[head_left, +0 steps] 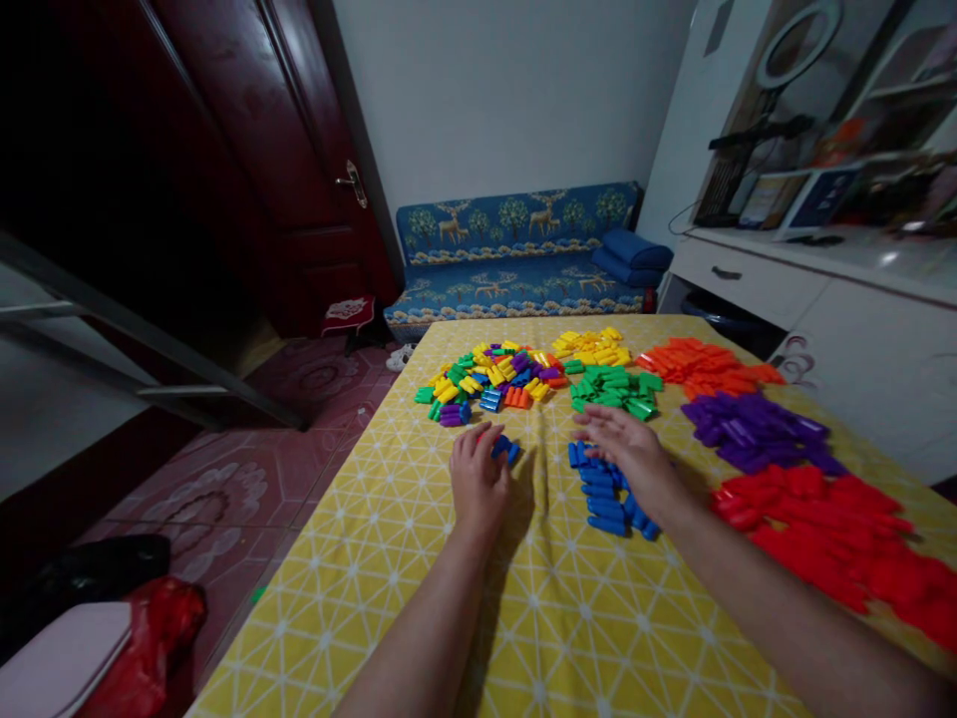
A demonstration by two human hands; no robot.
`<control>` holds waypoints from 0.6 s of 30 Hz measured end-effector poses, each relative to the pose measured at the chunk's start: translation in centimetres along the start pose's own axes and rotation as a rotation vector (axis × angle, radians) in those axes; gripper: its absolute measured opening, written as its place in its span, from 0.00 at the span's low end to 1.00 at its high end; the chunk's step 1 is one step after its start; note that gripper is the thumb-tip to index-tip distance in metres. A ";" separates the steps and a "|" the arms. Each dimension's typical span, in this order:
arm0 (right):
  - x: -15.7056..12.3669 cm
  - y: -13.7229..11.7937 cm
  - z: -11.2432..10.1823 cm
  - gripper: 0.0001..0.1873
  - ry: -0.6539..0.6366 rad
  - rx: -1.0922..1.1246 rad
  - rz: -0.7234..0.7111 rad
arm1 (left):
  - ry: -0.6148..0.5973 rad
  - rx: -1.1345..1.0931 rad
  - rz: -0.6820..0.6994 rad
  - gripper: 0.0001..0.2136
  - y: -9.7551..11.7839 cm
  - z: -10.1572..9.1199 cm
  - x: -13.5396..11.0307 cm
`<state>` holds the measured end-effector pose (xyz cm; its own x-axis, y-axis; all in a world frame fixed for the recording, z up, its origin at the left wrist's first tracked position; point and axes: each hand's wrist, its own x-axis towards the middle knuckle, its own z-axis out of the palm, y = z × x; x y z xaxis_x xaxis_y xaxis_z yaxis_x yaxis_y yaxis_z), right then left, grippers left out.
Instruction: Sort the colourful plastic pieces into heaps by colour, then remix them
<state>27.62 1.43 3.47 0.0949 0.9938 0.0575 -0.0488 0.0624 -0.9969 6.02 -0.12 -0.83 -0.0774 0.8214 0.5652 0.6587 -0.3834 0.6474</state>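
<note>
My left hand [478, 479] rests on the yellow tablecloth [419, 558] with its fingers curled round a few blue plastic pieces [508, 449]. My right hand [632, 454] lies flat with fingers stretched out over a pile of blue pieces [602, 494]. Beyond the hands sits a mixed pile of coloured pieces [489, 379]. Sorted piles lie around it: yellow [594, 347], green [614, 389], orange [703, 365], purple [755, 429] and red [829, 529].
A blue patterned sofa [515, 259] stands beyond the table's far edge. White cabinets [859, 329] with shelves are on the right. A dark red door [299, 170] and a tiled floor [246, 479] are on the left, with a red bag [142, 638] at the lower left.
</note>
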 end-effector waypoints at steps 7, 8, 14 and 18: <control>-7.6 2.7 6.0 0.18 -0.120 -0.057 -0.055 | -0.258 0.283 -0.039 0.25 -1.0 0.1 0.6; -7.8 3.2 6.2 0.17 -0.106 -0.099 -0.083 | -0.270 0.277 -0.029 0.23 -1.0 0.1 0.7; -8.4 4.8 6.1 0.19 0.003 -0.278 -0.334 | -0.372 0.073 0.038 0.17 -0.8 0.0 0.5; -8.3 4.7 5.9 0.27 0.033 -0.368 -0.414 | -0.466 -0.202 0.146 0.17 0.2 -0.3 0.0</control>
<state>20.78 -6.01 -1.39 0.0636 0.8894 0.4528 0.3493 0.4051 -0.8449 5.96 -0.30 -0.50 0.3757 0.8363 0.3992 0.4767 -0.5438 0.6906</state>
